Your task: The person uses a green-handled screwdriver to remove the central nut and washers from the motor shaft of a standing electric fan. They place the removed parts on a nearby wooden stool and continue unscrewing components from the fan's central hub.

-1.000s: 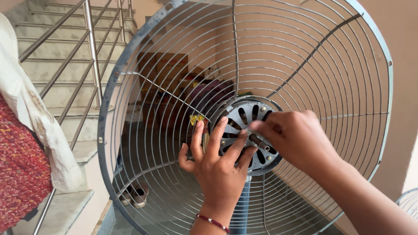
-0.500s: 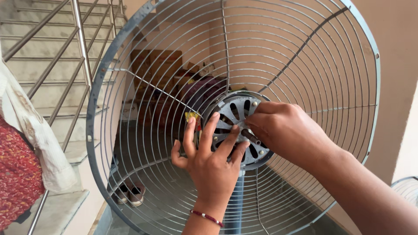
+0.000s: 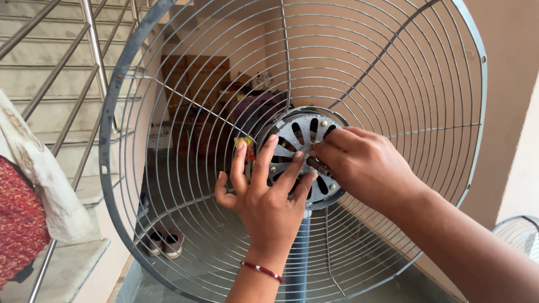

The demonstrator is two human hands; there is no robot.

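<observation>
Fan guard: a large round wire fan guard [image 3: 393, 84] stands upright on a blue pole [image 3: 297, 258] and fills most of the view, its grey rim chipped along the left side.

Motor hub: the slotted metal motor hub [image 3: 300, 137] sits at the centre of the guard, where the wire spokes meet, and both hands are on it.

Left hand: the left hand [image 3: 269, 196] lies flat against the guard just below and left of the hub, fingers spread wide and fingertips reaching onto the hub's face; a red bead bracelet [image 3: 261, 270] circles the wrist.

Right hand: the right hand [image 3: 365, 165] comes in from the right with fingers drawn together, pinching a small dark shaft [image 3: 319, 166] at the middle of the hub (whether it is a tool or part of the fan cannot be told).

Behind the guard: a small yellow and red piece [image 3: 245, 145] shows through the wires just left of the hub, beside the left index finger.

Surroundings: a staircase with a steel railing [image 3: 92, 50] rises on the left, a red patterned cloth [image 3: 19, 224] and a pale one [image 3: 48, 185] hang over it, and a pair of shoes [image 3: 164, 242] rests on the floor beyond the wires.
</observation>
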